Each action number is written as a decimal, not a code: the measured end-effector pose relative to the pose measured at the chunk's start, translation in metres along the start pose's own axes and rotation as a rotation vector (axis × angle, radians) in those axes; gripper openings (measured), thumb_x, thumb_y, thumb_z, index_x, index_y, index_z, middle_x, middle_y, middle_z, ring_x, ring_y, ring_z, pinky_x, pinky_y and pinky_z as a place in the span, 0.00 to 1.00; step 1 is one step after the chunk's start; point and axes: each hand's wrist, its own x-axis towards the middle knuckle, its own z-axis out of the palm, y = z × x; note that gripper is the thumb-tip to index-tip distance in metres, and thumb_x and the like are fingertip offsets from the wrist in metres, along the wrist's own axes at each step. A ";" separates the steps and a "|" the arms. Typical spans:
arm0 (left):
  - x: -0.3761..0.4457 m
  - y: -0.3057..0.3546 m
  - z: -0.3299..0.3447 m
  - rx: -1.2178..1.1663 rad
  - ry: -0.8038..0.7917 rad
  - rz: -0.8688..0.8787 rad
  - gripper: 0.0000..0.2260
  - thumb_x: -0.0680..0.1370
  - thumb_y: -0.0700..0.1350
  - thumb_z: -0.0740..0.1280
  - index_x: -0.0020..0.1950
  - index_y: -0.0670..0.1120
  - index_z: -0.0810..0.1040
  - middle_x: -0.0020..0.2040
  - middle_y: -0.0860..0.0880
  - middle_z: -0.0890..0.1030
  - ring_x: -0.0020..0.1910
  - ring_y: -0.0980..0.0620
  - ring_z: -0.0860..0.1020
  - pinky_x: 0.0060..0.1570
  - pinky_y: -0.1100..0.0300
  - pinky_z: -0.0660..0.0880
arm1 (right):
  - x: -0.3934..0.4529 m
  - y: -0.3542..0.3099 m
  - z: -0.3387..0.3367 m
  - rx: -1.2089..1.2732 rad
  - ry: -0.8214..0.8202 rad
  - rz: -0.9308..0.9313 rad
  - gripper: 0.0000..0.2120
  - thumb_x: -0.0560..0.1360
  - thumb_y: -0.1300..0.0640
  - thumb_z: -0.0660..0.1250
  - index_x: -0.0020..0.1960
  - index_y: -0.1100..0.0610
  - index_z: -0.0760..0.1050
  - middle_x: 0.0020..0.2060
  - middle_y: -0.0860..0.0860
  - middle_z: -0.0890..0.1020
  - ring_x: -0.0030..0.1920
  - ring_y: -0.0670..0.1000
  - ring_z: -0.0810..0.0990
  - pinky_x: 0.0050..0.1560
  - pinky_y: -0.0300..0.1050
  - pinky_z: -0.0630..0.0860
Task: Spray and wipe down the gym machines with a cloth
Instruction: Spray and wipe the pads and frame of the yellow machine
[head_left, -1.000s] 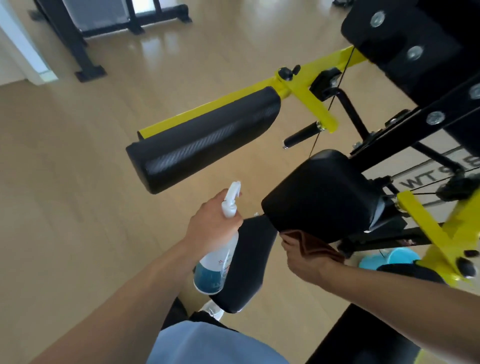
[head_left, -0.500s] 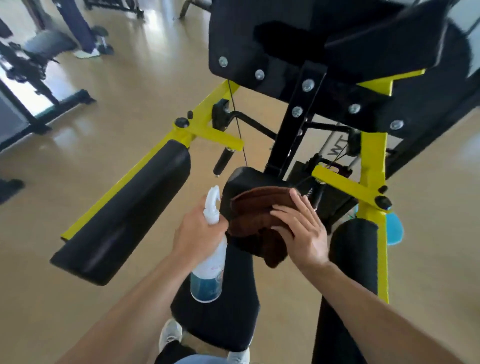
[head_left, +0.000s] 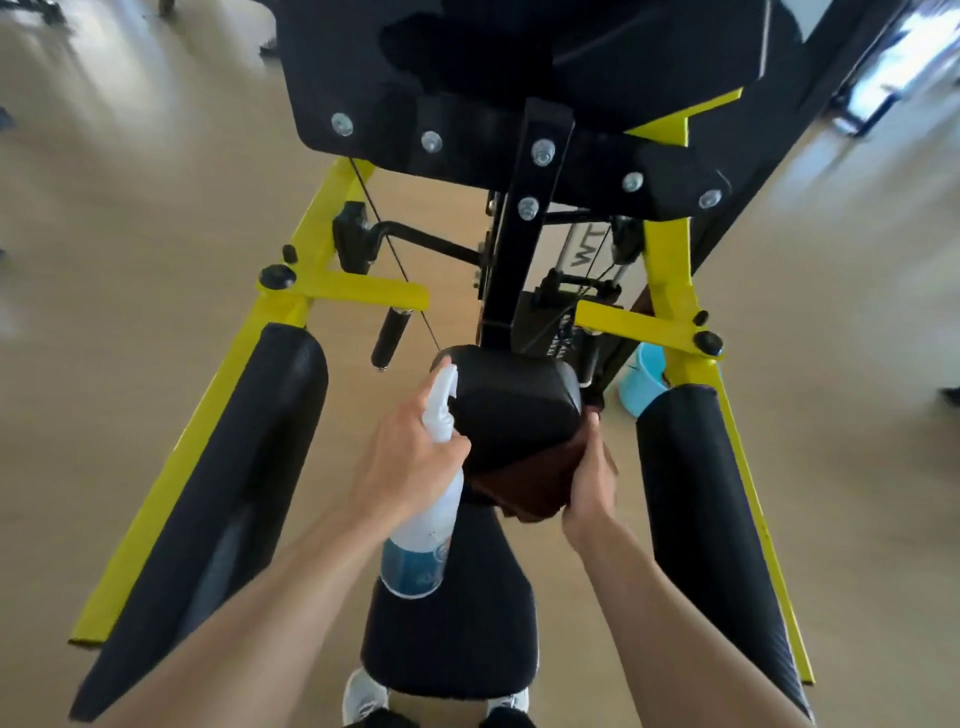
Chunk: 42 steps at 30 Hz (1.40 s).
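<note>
A: Where is the spray bottle?

B: The left hand (head_left: 402, 467) has its grip wrapped round the neck of the spray bottle (head_left: 423, 525). The bottle's long axis runs nearly upright, tilted a little; the white nozzle points up and away, toward the small black pad (head_left: 511, 405), and the blue-labelled base hangs down over the black seat (head_left: 452, 623).

A: And the cloth?

B: The brown cloth (head_left: 524, 480) sits at the near lower edge of that small pad, folded under it. The right hand (head_left: 587, 480) grips the cloth from the right side, fingers curled against it and the pad's corner.

A: What flanks them?

B: Two long black padded rollers, the left roller (head_left: 218, 509) and the right roller (head_left: 706, 540), each lying along a yellow frame arm (head_left: 291, 322) and spreading outward toward the person. Beyond the right roller stands a light blue bucket (head_left: 641, 384) on the wooden floor (head_left: 130, 234). A white shoe (head_left: 363, 699) shows below the seat.
</note>
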 end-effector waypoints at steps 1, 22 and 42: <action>0.001 -0.002 0.001 -0.007 -0.009 -0.002 0.19 0.73 0.45 0.69 0.63 0.42 0.76 0.33 0.44 0.72 0.35 0.47 0.79 0.31 0.54 0.69 | 0.000 0.001 0.000 0.032 -0.017 0.042 0.31 0.70 0.26 0.70 0.63 0.46 0.81 0.54 0.50 0.86 0.55 0.57 0.83 0.56 0.58 0.80; 0.007 -0.046 -0.003 -0.236 -0.071 -0.173 0.05 0.70 0.48 0.69 0.43 0.47 0.80 0.35 0.49 0.82 0.32 0.52 0.77 0.32 0.58 0.71 | -0.058 -0.047 0.104 -1.397 -0.098 -1.353 0.18 0.84 0.40 0.57 0.62 0.46 0.81 0.65 0.43 0.82 0.70 0.50 0.73 0.73 0.48 0.64; -0.074 -0.116 0.083 -0.237 -0.072 -0.428 0.28 0.68 0.62 0.65 0.69 0.65 0.66 0.50 0.52 0.83 0.49 0.49 0.82 0.54 0.47 0.80 | 0.049 0.077 -0.078 0.309 -0.054 0.371 0.23 0.86 0.45 0.53 0.56 0.59 0.80 0.45 0.63 0.86 0.50 0.63 0.81 0.52 0.59 0.76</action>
